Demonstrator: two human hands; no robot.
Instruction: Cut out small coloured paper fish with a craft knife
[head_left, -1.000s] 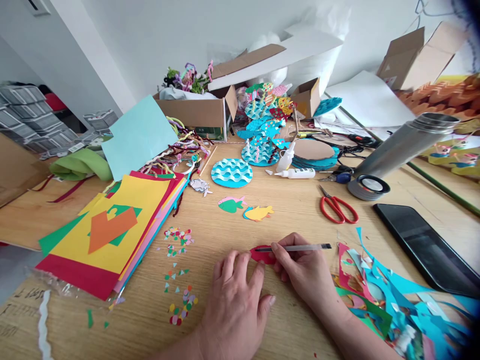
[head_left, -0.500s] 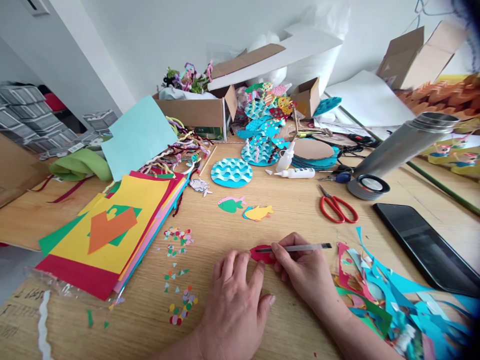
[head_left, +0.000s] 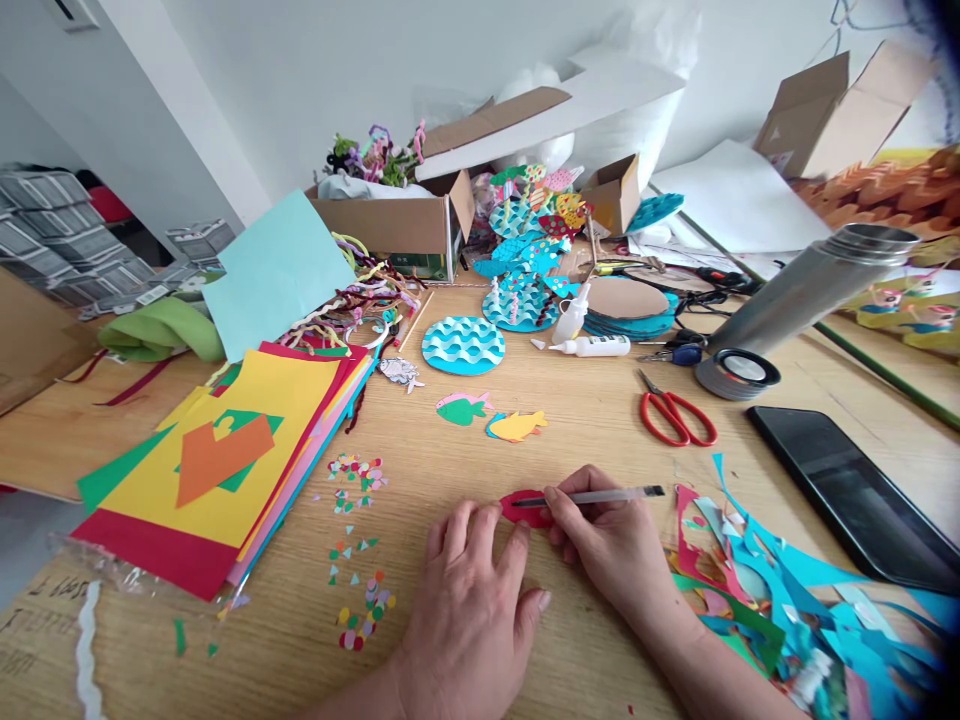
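Observation:
A small red paper piece (head_left: 519,512) lies flat on the wooden table (head_left: 600,640), partly hidden by my fingers. My left hand (head_left: 474,600) rests palm down with its fingers spread, the fingertips at the left and lower edge of the red paper. My right hand (head_left: 600,530) is closed around a slim translucent pen (head_left: 619,494), whose tip touches the paper. Above the hands lie a green and pink paper fish pair (head_left: 463,408) and a yellow and blue pair (head_left: 517,427). Small paper dots (head_left: 367,610) are scattered left of my left hand.
Coloured sheets (head_left: 292,400) are stacked at the left. Red-handled scissors (head_left: 677,418), a phone (head_left: 855,495) and paper scraps (head_left: 795,590) lie at the right. A steel flask (head_left: 810,285), glue bottles (head_left: 596,346) and a wavy blue disc (head_left: 463,345) stand or lie farther back.

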